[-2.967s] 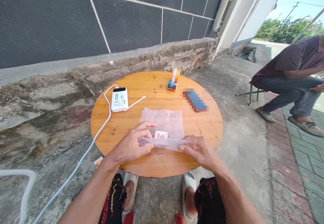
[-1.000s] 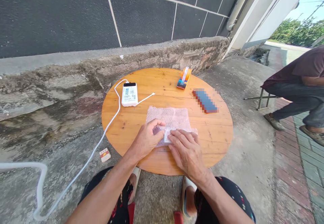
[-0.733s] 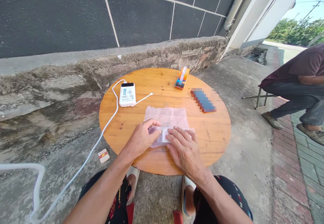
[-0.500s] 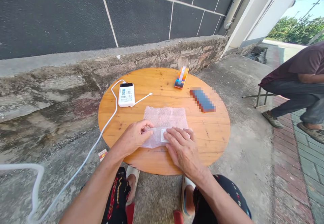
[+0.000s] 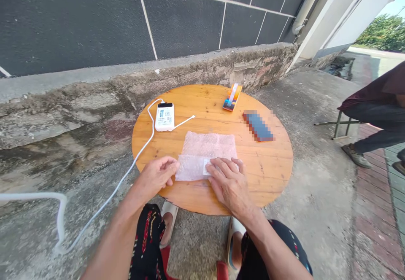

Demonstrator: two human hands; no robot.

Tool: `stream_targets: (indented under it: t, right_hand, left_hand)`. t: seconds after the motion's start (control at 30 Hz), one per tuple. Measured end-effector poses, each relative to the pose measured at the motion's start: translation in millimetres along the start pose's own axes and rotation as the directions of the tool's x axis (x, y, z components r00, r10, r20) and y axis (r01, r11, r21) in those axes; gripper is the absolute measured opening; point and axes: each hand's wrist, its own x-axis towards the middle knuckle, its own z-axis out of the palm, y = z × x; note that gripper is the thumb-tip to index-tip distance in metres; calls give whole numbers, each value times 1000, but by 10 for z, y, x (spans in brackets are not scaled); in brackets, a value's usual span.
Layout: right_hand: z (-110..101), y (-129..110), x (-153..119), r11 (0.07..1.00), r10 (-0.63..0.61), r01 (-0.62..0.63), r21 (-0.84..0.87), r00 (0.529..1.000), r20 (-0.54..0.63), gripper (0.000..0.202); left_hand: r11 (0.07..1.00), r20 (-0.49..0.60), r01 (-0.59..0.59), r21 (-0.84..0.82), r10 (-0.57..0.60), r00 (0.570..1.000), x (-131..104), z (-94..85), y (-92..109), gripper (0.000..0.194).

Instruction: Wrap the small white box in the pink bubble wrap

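A sheet of pinkish, see-through bubble wrap (image 5: pixel 210 144) lies on the round wooden table (image 5: pixel 265 166), its near part folded over. A small white item with printed marks (image 5: pixel 205 167) sits at the fold, mostly hidden under my right hand (image 5: pixel 226 179). That hand lies over it with fingers stretched out, pressing down. My left hand (image 5: pixel 161 172) is at the left edge of the bubble wrap, thumb and forefinger pinched together at its corner and the other fingers curled.
A white power bank (image 5: pixel 165 117) with a short cable (image 5: pixel 185 122) stands at the back left; a long white cord (image 5: pixel 126 168) runs off the table. An orange tape dispenser (image 5: pixel 232 97) and a blurred dark phone-like slab (image 5: pixel 257 126) are farther right. A seated person (image 5: pixel 376 107) is beyond.
My left hand has slid left off the folded layer to the wrap's edge, and its fingers have drawn together. My right hand stays on the small white item. The view has shifted slightly.
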Motion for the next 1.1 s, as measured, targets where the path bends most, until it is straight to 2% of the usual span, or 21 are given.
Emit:
stream_targets:
  t: [0.07, 0.17, 0.37, 0.63, 0.9, 0.93, 1.03, 1.1]
  right_hand:
    - [5, 6, 0, 1000, -1, 1, 7, 1000, 4, 24]
    - [16, 14, 3, 1000, 7, -7, 20, 1000, 5, 24]
    - [11, 14, 20, 999, 12, -11, 44, 1000, -8, 25]
    - [-6, 38, 16, 997, 17, -17, 73, 1000, 10, 23]
    - [-29, 20, 44, 999, 10, -11, 41, 1000, 28, 22]
    - [-32, 18, 46, 999, 6, -7, 34, 1000, 28, 22]
    - [-40, 17, 52, 1000, 0, 0, 19, 1000, 30, 21]
    - [-45, 20, 57, 1000, 4, -5, 14, 999, 38, 21]
  left_hand:
    - [994, -7, 77, -73, -78, 997, -135, 52, -35, 39]
    - [990, 2, 127, -61, -127, 992, -236, 145, -32, 42]
    - [990, -39, 136, -32, -137, 990, -158, 275, 38, 41]
    - [993, -172, 122, 2, -119, 978, -41, 398, 135, 40]
    - [995, -278, 52, 89, -25, 960, 36, 515, 4, 24]
    - [995, -296, 53, 88, -25, 955, 37, 520, 2, 30]
    - [994, -336, 70, 82, -38, 941, 22, 515, 31, 68]
    - [994, -316, 92, 63, -67, 946, 0, 501, 63, 87]
